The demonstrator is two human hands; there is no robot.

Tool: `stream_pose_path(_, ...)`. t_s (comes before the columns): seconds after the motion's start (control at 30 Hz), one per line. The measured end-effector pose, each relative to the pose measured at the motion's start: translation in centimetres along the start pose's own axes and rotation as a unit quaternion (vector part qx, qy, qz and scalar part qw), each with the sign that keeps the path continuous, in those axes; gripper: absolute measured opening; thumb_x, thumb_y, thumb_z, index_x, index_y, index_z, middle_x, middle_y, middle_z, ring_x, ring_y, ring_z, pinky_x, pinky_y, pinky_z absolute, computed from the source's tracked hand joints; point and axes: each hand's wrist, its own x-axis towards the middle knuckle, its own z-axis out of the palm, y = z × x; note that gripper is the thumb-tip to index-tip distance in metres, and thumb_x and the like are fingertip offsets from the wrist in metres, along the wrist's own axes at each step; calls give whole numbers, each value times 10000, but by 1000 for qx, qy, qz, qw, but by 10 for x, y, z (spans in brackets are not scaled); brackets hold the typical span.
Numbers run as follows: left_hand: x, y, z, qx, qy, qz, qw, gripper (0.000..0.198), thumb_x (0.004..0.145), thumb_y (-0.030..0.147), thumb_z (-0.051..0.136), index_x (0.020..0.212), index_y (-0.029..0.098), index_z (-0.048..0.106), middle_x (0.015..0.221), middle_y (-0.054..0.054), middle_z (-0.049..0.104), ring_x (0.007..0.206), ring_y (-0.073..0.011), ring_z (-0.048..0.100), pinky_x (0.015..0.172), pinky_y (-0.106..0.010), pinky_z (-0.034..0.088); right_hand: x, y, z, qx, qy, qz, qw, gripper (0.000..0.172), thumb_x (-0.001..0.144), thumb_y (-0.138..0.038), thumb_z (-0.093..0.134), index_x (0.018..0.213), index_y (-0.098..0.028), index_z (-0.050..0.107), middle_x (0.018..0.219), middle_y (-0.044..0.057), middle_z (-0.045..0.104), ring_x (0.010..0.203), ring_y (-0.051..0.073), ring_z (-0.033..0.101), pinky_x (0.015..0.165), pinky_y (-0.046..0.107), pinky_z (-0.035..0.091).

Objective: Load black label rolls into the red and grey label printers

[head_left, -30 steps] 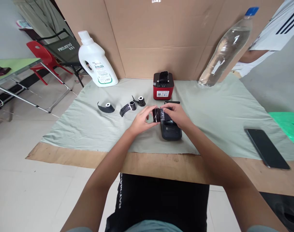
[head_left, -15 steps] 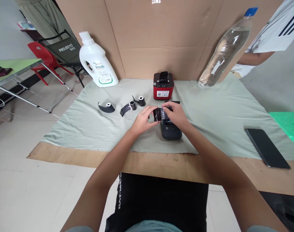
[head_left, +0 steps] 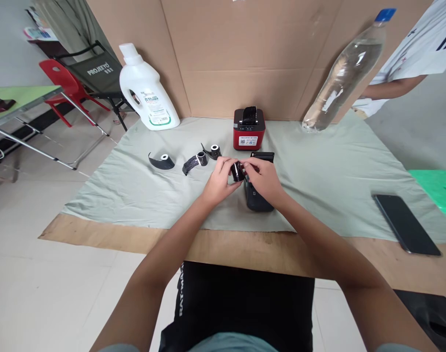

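A glossy black paper roll (head_left: pixel 237 172) is held between the thumb and fingers of my left hand (head_left: pixel 220 180). My right hand (head_left: pixel 264 180) is closed in a pinch at the roll's right edge; its fingertips partly cover what they grip there. Both hands are raised over the table's middle. Beneath my right hand lies a black handheld printer (head_left: pixel 258 199), its middle hidden by the hand and its dark flap (head_left: pixel 262 156) showing beyond the fingers. Just behind stands a red and black box-shaped printer (head_left: pixel 249 140) with black paper coming out of its top.
Several black paper rolls with loose tails, including one at the left (head_left: pixel 162 162), lie on the grey-green cloth (head_left: pixel 120 195). A white detergent jug (head_left: pixel 149 93) and a water bottle (head_left: pixel 344 73) lean against the cardboard (head_left: pixel 241 54). A phone (head_left: pixel 406 224) rests at the right. A person stands behind.
The black paper roll has tilted in my left hand. The strip that stretched from it to my right hand no longer shows. My right fingers have come closer to the roll.
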Motion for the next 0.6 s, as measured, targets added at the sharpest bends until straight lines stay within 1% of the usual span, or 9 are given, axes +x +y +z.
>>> stream_pose_path(0.03, -1, -1, 0, -3, 2, -1, 1000, 636, 843, 160, 757, 1415, 229, 488, 1296, -117, 535, 1031, -211, 659, 842, -340, 623, 2, 4, 0, 15, -8, 13, 1000, 188, 920, -263, 576, 988, -210, 742, 964, 47, 786, 854, 205, 724, 793, 356, 564)
stream_pose_path(0.1, -2, -2, 1, -8, 1, 0, 1000, 672, 877, 223, 763, 1468, 244, 445, 1267, -105, 537, 931, -177, 651, 808, -328, 623, 6, 12, 0, 28, -15, 44, 999, 193, 848, -229, 649, 1022, -199, 727, 980, 53, 783, 867, 205, 722, 837, 377, 575)
stream_pose_path(0.17, -3, -4, 3, -12, -2, 7, 1000, 671, 910, 282, 754, 1494, 260, 425, 1242, -94, 542, 893, -162, 645, 806, -324, 622, 9, 16, 0, 45, -24, 79, 996, 219, 825, -238, 682, 1035, -185, 716, 947, 56, 772, 827, 194, 708, 821, 379, 582)
stream_pose_path(0.27, -4, -5, 6, -20, 6, 12, 1000, 629, 935, 354, 741, 1484, 258, 449, 1236, -96, 548, 917, -170, 648, 822, -330, 624, 11, 16, -3, 84, -104, 99, 986, 217, 855, -285, 668, 1030, -171, 726, 931, 60, 768, 773, 176, 684, 761, 353, 579)
stream_pose_path(0.33, -4, -5, 5, -31, 7, 6, 999, 618, 944, 410, 732, 1481, 259, 466, 1251, -108, 551, 1001, -202, 651, 837, -345, 625, 12, 14, -5, 99, -146, 91, 980, 197, 857, -294, 667, 993, -168, 734, 943, 59, 774, 775, 172, 683, 776, 351, 575)
stream_pose_path(0.4, -3, -5, 2, -59, -15, 9, 998, 673, 908, 506, 761, 1477, 264, 494, 1325, -137, 532, 1122, -253, 633, 835, -362, 627, 12, 14, -6, 101, -133, 83, 982, 184, 836, -287, 688, 970, -169, 734, 956, 56, 777, 802, 180, 695, 809, 360, 573)
stream_pose_path(0.47, -1, -4, -4, -110, -47, 9, 993, 767, 854, 617, 779, 1488, 280, 508, 1471, -169, 456, 1167, -277, 614, 805, -359, 626, 11, 15, -5, 88, -92, 67, 990, 208, 823, -288, 707, 993, -172, 737, 962, 57, 776, 822, 191, 699, 822, 366, 567)
stream_pose_path(0.53, 1, -4, -8, -167, -63, -16, 984, 781, 868, 680, 726, 1510, 298, 500, 1545, -172, 407, 1127, -254, 618, 775, -337, 621, 9, 16, -4, 53, -60, 38, 996, 255, 826, -297, 710, 1050, -177, 738, 993, 60, 773, 787, 180, 677, 781, 352, 549)
stream_pose_path(0.6, 3, -4, -11, -203, -49, -63, 976, 660, 944, 661, 637, 1485, 297, 535, 1462, -151, 501, 1085, -226, 626, 764, -309, 610, 7, 15, -2, 10, -50, 9, 999, 283, 842, -307, 700, 1095, -183, 729, 993, 51, 762, 692, 149, 616, 702, 326, 510)
